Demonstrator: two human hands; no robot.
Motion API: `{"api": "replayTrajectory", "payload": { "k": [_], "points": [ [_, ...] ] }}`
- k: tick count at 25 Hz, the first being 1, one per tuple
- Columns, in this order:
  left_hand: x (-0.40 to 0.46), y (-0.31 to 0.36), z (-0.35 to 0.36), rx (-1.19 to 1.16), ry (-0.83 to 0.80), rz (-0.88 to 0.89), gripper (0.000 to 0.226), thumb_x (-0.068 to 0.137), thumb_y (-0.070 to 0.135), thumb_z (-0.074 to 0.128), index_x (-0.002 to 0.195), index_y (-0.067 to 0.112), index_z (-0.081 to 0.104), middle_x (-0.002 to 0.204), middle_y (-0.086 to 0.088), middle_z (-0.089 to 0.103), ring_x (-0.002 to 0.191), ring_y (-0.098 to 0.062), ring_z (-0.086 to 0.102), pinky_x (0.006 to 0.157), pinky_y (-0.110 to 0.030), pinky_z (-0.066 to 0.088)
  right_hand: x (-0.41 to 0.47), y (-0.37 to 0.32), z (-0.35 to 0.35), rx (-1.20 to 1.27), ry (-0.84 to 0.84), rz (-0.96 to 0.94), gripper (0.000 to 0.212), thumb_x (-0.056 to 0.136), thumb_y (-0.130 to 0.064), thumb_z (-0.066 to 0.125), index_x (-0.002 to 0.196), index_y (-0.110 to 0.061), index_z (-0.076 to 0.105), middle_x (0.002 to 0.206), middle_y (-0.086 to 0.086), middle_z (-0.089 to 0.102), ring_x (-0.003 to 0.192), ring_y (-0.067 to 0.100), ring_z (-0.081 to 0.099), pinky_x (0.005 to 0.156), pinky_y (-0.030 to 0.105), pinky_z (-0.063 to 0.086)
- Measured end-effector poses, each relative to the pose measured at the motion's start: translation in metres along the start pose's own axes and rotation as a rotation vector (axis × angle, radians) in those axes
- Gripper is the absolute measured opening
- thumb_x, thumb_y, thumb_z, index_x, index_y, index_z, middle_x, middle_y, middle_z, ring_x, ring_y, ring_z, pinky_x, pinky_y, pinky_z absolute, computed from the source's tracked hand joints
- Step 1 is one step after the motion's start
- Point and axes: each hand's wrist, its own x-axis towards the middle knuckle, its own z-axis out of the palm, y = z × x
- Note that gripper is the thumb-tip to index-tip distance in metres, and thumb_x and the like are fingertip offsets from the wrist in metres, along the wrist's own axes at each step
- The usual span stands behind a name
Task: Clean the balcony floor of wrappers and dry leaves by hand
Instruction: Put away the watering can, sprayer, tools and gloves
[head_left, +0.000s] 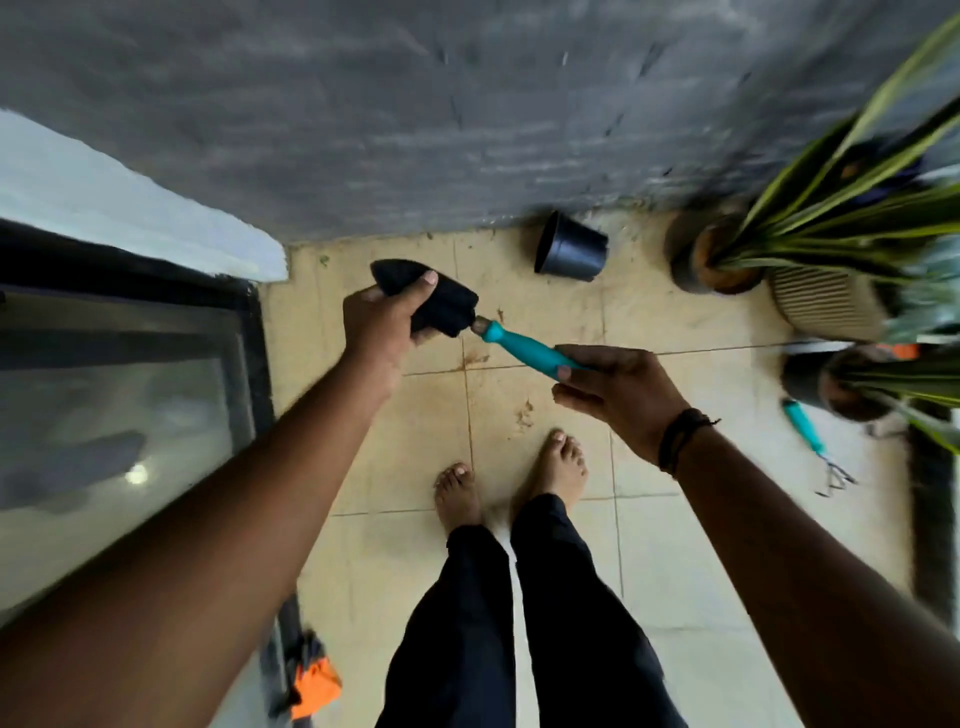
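My left hand (382, 325) grips the black blade of a trowel (470, 319), and my right hand (615, 387) pinches its teal handle. I hold it above the tiled floor (649, 545), near a tipped black pot (571, 254).

Beige tiled floor (649, 545), tipped black pot (571, 254), two potted plants (727, 260), teal hand rake (810, 436), bare feet (457, 493)

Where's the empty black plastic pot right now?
In the head view, the black pot lies tipped on its side on the tiled floor against the grey wall, just left of the potted plant.
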Motion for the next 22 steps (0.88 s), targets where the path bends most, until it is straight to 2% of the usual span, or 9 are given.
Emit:
{"api": "replayTrajectory", "payload": {
  "k": [3,6,8,13,17,22],
  "points": [
    [-0.118,0.085,-0.022,-0.017,-0.1,-0.007,0.013,0.09,0.015,0.075,0.1,0.009,0.068,0.095,-0.012,0.074,0.083,-0.022,0.074,0.059,-0.026,0.058,-0.134,-0.073,0.013,0.102,-0.023,-0.009,0.023,0.09,0.008,0.062,0.112,0.003,0.069,0.103,0.018,0.072,0.09,0.027,0.071,0.078,0.028,0.062],
    [-0.218,0.15,-0.038,0.03,-0.271,-0.002,0.006,0.091,0.01,0.071,0.094,0.006,0.068,0.07,-0.009,0.071,0.059,-0.019,0.068,0.051,-0.023,0.055,-0.255,-0.123,0.022,0.23,0.12,-0.18,0.013,0.09,0.01,0.06,0.095,-0.001,0.067,0.091,0.012,0.069,0.084,0.021,0.068,0.074,0.026,0.062],
    [-0.264,0.18,-0.04,0.08,-0.366,0.053,0.005,0.09,0.007,0.072,0.087,0.007,0.069,0.065,-0.007,0.068,0.054,-0.016,0.065,0.049,-0.022,0.053,-0.322,-0.133,0.022,0.304,0.221,-0.301,0.015,0.089,0.012,0.061,0.096,0.0,0.066,0.09,0.012,0.069,0.084,0.021,0.068,0.074,0.027,0.062],
    [-0.326,0.211,-0.045,0.06,-0.524,0.069,0.015,0.092,0.0,0.068,0.079,0.008,0.066,0.064,-0.003,0.069,0.056,-0.014,0.066,0.053,-0.021,0.055,-0.44,-0.102,0.028,0.429,0.349,-0.422,0.032,0.075,0.004,0.069,0.107,0.004,0.067,0.103,0.02,0.069,0.089,0.027,0.068,0.084,0.033,0.059],
    [-0.369,0.201,-0.03,0.152,-0.674,0.083,0.013,0.09,-0.003,0.069,0.081,0.007,0.066,0.064,-0.004,0.068,0.059,-0.014,0.066,0.056,-0.021,0.056,-0.512,-0.043,0.019,0.585,0.524,-0.526,0.021,0.088,0.01,0.061,0.107,0.002,0.067,0.104,0.018,0.07,0.093,0.028,0.07,0.082,0.032,0.061],
    [-0.452,0.155,0.013,0.355,-0.896,0.011,0.008,0.089,-0.003,0.068,0.088,0.004,0.066,0.07,-0.007,0.066,0.056,-0.013,0.066,0.052,-0.02,0.055,-0.592,0.053,0.004,0.881,0.774,-0.664,0.024,0.088,0.01,0.06,0.111,0.006,0.067,0.1,0.022,0.069,0.083,0.026,0.072,0.086,0.036,0.06]
  ]
}}
